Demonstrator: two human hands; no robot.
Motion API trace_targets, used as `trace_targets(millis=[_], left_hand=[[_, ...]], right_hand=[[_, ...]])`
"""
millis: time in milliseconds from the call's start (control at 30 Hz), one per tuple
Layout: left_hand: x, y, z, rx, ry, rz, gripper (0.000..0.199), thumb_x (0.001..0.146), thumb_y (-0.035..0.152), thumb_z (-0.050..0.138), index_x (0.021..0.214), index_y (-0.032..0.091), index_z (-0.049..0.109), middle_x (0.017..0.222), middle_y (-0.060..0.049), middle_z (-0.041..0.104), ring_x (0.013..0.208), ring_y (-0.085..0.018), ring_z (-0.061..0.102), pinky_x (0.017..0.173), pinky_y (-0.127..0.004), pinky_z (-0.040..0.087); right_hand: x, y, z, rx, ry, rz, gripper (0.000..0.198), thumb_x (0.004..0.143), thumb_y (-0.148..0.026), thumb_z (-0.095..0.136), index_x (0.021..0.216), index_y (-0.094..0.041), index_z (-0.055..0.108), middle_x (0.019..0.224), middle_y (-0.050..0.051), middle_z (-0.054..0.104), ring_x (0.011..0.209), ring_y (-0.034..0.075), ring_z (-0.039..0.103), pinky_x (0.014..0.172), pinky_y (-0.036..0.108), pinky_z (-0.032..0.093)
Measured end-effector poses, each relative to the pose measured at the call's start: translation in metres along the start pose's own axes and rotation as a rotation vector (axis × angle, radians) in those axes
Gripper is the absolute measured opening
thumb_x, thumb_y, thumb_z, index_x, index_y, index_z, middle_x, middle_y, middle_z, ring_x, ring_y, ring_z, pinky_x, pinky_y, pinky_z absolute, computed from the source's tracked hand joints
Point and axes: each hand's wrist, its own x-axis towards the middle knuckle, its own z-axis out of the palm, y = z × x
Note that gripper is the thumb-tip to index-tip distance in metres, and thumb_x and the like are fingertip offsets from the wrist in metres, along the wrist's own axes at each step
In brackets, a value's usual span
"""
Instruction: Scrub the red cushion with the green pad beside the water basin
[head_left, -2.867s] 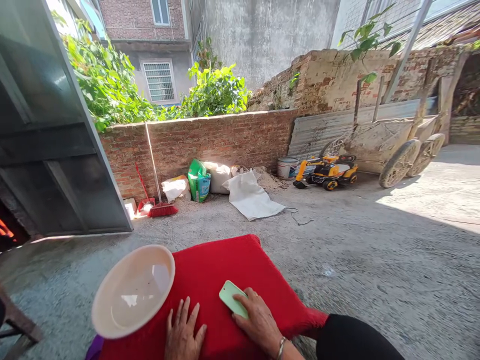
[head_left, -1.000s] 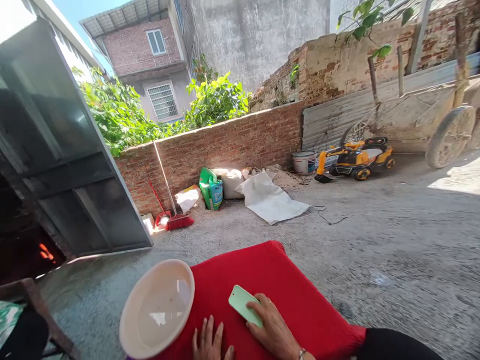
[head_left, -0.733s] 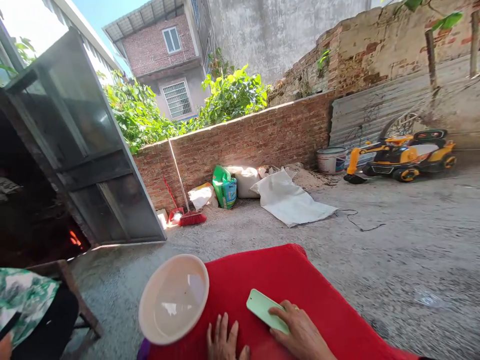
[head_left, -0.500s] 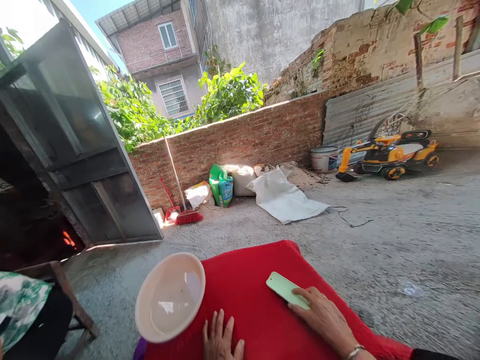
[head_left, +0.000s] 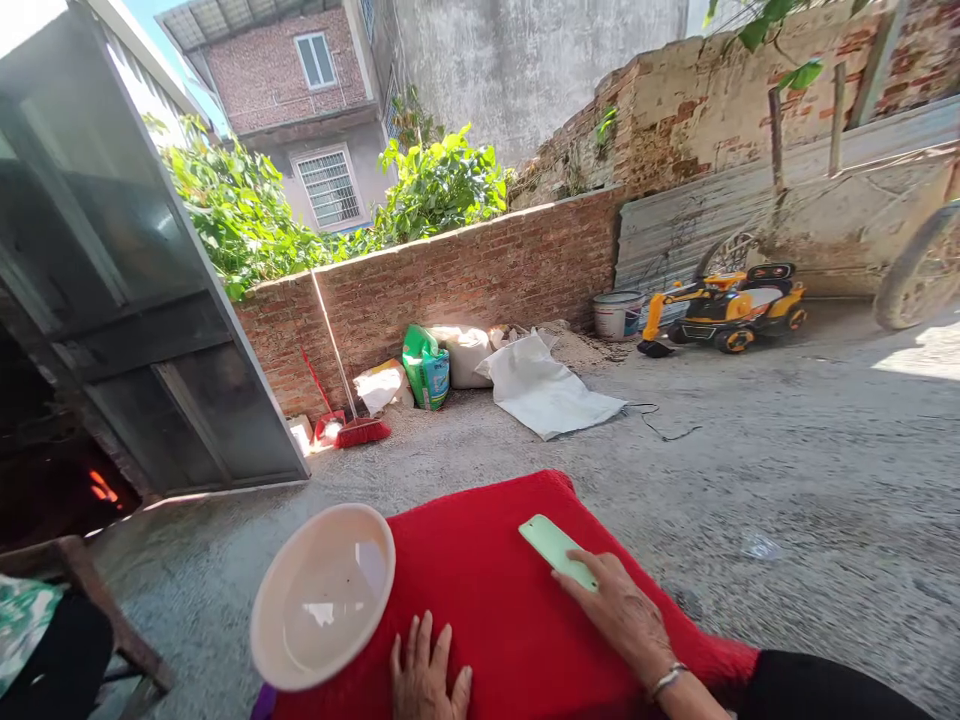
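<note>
My right hand (head_left: 624, 618) grips the near end of a pale green, flat oblong thing (head_left: 551, 545) with rounded ends and a small hole near its far end; its underside is hidden. It lies against a red cloth (head_left: 487, 570) spread over a raised surface before me. To the left, my left hand (head_left: 429, 675) rests flat on the same cloth, fingers spread, holding nothing. Beside it, at the cloth's left edge, stands a pale pink basin (head_left: 322, 600) with clear water and a few dark specks in it.
A person's dark-clothed leg (head_left: 67, 650) and a wooden stool (head_left: 112, 610) are at lower left. Beyond are a metal door (head_left: 142, 290), a red broom (head_left: 364, 431), a green sack (head_left: 426, 370), a white sheet (head_left: 555, 390), and a toy excavator (head_left: 727, 310) on concrete.
The view has turned to the right. My right hand has slid the pale green oblong thing slightly forward over the cloth. My left hand stays in place on it.
</note>
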Motion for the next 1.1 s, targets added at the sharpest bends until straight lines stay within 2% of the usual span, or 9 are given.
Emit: trace_targets(millis=[133,267,367,533,667,767,900,1033,1100], left_hand=[[-0.001,-0.005,0.001,0.069,-0.004,0.042,0.036,0.079,0.034,0.059,0.114,0.031,0.068,0.127,-0.005,0.063,0.116,-0.026,0.057,0.099,-0.045,0.042],[-0.002,-0.011,0.003,0.09,0.015,0.073,0.035,0.079,0.034,0.059,0.112,0.032,0.068,0.126,-0.004,0.064,0.115,-0.026,0.058,0.097,-0.044,0.043],[-0.002,-0.012,0.004,0.089,0.025,0.086,0.033,0.08,0.034,0.059,0.112,0.033,0.068,0.125,-0.004,0.064,0.115,-0.026,0.058,0.098,-0.045,0.042],[-0.002,-0.011,0.005,0.083,0.024,0.07,0.033,0.08,0.038,0.059,0.111,0.032,0.069,0.124,-0.004,0.065,0.114,-0.025,0.058,0.098,-0.044,0.042],[-0.002,-0.01,0.006,0.077,0.013,0.057,0.034,0.079,0.039,0.06,0.111,0.032,0.069,0.124,-0.004,0.065,0.115,-0.025,0.058,0.098,-0.044,0.042],[-0.001,-0.01,0.007,0.081,0.015,0.058,0.033,0.08,0.038,0.059,0.111,0.033,0.069,0.124,-0.004,0.065,0.114,-0.026,0.058,0.097,-0.045,0.042],[-0.001,-0.011,0.008,0.09,0.005,0.052,0.034,0.079,0.037,0.06,0.11,0.033,0.069,0.124,-0.004,0.065,0.113,-0.026,0.059,0.096,-0.044,0.043],[-0.001,-0.012,0.008,0.094,0.001,0.06,0.034,0.079,0.036,0.06,0.111,0.033,0.069,0.124,-0.004,0.065,0.114,-0.026,0.059,0.096,-0.043,0.044],[-0.001,-0.013,0.007,0.095,0.002,0.066,0.033,0.079,0.035,0.06,0.111,0.033,0.069,0.124,-0.004,0.065,0.114,-0.026,0.059,0.096,-0.043,0.044]], right_hand=[[-0.019,-0.037,0.025,0.028,-0.091,-0.213,0.028,0.08,-0.041,0.057,0.104,-0.032,0.067,0.097,0.003,0.063,0.083,0.019,0.063,0.075,0.029,0.049],[-0.025,-0.051,0.029,-0.074,-0.159,-0.268,0.027,0.079,-0.039,0.06,0.104,-0.031,0.068,0.102,0.005,0.063,0.09,0.021,0.061,0.083,0.033,0.047],[-0.017,-0.043,0.016,-0.166,-0.165,-0.197,0.03,0.082,-0.042,0.058,0.108,-0.03,0.069,0.103,0.007,0.064,0.095,0.024,0.06,0.086,0.036,0.045],[0.001,-0.002,-0.015,-0.262,-0.087,0.01,0.036,0.085,-0.043,0.053,0.112,-0.026,0.069,0.102,0.011,0.065,0.097,0.029,0.061,0.087,0.04,0.044],[0.008,0.03,-0.032,-0.245,-0.024,0.14,0.042,0.088,-0.046,0.045,0.114,-0.022,0.068,0.098,0.014,0.067,0.088,0.029,0.064,0.079,0.04,0.046],[0.012,0.037,-0.032,-0.157,0.033,0.202,0.044,0.088,-0.048,0.043,0.111,-0.021,0.068,0.094,0.016,0.067,0.083,0.029,0.064,0.073,0.038,0.047],[0.006,0.012,-0.012,-0.041,0.024,0.059,0.038,0.085,-0.045,0.048,0.107,-0.022,0.068,0.095,0.011,0.065,0.088,0.025,0.062,0.08,0.036,0.047],[-0.018,-0.029,0.015,-0.008,-0.087,-0.198,0.026,0.079,-0.043,0.06,0.101,-0.031,0.068,0.096,0.004,0.063,0.091,0.024,0.06,0.084,0.037,0.046],[-0.029,-0.042,0.023,-0.011,-0.132,-0.277,0.024,0.075,-0.04,0.066,0.098,-0.034,0.068,0.099,0.003,0.063,0.094,0.026,0.059,0.087,0.039,0.045]])
